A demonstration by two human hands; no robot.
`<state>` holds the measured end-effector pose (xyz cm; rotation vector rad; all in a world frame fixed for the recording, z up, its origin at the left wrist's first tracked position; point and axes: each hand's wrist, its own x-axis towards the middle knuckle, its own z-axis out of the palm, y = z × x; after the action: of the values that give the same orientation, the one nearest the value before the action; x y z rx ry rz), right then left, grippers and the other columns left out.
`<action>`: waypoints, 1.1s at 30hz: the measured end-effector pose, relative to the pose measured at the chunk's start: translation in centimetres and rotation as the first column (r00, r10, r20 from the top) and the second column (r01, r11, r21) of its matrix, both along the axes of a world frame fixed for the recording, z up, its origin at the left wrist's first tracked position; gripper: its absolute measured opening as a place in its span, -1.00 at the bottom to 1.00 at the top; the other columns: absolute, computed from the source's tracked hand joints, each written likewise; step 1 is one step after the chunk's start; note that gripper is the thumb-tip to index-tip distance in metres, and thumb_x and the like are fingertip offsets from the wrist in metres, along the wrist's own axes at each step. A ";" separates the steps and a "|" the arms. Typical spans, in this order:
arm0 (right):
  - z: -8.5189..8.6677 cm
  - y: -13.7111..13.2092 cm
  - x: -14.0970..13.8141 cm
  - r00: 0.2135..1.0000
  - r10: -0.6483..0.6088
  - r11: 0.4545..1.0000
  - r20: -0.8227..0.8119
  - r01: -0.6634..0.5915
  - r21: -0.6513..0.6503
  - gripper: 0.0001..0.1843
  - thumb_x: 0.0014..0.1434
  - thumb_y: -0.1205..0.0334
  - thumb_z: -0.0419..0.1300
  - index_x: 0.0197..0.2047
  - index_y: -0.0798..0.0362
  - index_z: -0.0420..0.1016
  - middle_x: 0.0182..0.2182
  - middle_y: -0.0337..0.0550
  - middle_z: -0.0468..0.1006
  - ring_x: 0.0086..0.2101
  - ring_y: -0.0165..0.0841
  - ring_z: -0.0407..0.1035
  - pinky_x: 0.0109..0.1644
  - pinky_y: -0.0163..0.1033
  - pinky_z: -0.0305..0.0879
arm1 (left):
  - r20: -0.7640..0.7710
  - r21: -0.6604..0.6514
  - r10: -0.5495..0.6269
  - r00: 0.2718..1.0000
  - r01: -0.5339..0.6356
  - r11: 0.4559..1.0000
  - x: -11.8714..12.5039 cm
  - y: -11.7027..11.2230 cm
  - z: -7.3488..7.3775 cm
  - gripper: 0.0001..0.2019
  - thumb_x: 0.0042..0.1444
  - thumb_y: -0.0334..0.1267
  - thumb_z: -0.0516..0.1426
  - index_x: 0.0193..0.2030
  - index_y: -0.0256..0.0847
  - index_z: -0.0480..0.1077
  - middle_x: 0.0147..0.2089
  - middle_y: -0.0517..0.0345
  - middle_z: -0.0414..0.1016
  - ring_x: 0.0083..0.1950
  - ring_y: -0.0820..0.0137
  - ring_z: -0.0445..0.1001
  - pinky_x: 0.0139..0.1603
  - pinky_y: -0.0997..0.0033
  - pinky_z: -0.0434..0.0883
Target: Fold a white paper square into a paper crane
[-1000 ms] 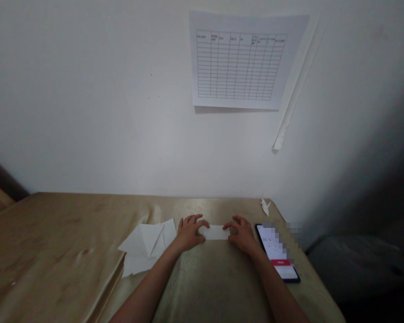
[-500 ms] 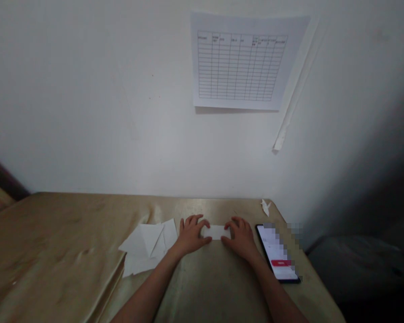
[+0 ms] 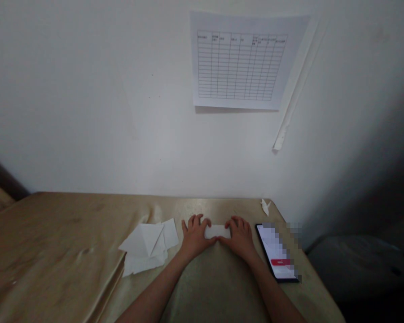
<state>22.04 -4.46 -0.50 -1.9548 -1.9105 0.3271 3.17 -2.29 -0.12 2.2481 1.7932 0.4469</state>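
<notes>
I see my left hand [image 3: 195, 237] and right hand [image 3: 240, 235] pressed flat on the table [image 3: 70, 233], fingers spread and gripping nothing. Between them lies a folded white paper strip [image 3: 217, 231]. Both its ends are hidden under my fingers, so I cannot tell its length. Loose paper sheets [image 3: 144, 246] sit left of my left fingers. A phone [image 3: 278, 258] lies right of my right fingers, its screen blurred. Beyond it is a paper scrap [image 3: 265, 207], too small to make out.
</notes>
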 end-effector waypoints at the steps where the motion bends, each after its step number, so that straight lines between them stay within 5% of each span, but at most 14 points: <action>1: 0.0 0.1 0.0 1.000 0.001 1.000 -0.003 -0.001 -0.007 -0.49 -0.01 -0.14 0.32 -0.05 -0.07 0.46 0.21 -0.03 0.27 0.26 -0.06 0.04 0.37 -0.02 -0.16 | -0.006 -0.011 0.003 1.000 -0.003 1.000 0.1 0.0 0.1 -0.48 -0.10 0.13 0.29 0.01 0.06 0.39 0.38 0.06 0.19 0.45 -0.06 -0.01 0.38 -0.41 -0.25; 16: 0.0 1.0 1.2 0.997 0.015 0.996 -0.075 -0.022 -0.088 -0.56 -0.08 0.21 0.31 -0.05 -0.11 0.51 0.22 -0.13 0.27 0.27 -0.14 0.05 0.35 -0.08 -0.13 | -0.017 -0.120 0.006 1.000 -0.008 0.993 0.1 0.3 1.2 -0.54 -0.10 -0.07 0.29 0.01 0.11 0.38 0.42 0.15 0.12 0.46 -0.09 -0.07 0.33 -0.52 -0.26; 33: -0.1 1.5 2.5 0.988 0.068 0.990 -0.139 -0.083 -0.110 -0.40 -0.11 0.40 0.18 0.04 -0.17 0.53 0.24 -0.17 0.28 0.29 -0.20 0.07 0.37 -0.09 -0.08 | -0.017 -0.230 -0.172 0.985 0.163 0.959 -3.3 1.9 1.8 -0.51 -0.08 -0.29 0.24 0.04 0.21 0.41 0.46 0.31 0.10 0.49 -0.04 -0.09 0.34 -0.45 -0.14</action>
<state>24.55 -3.00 -0.64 -1.8821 -1.9199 0.5882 -0.15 -0.42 1.69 2.2335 1.5631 0.1589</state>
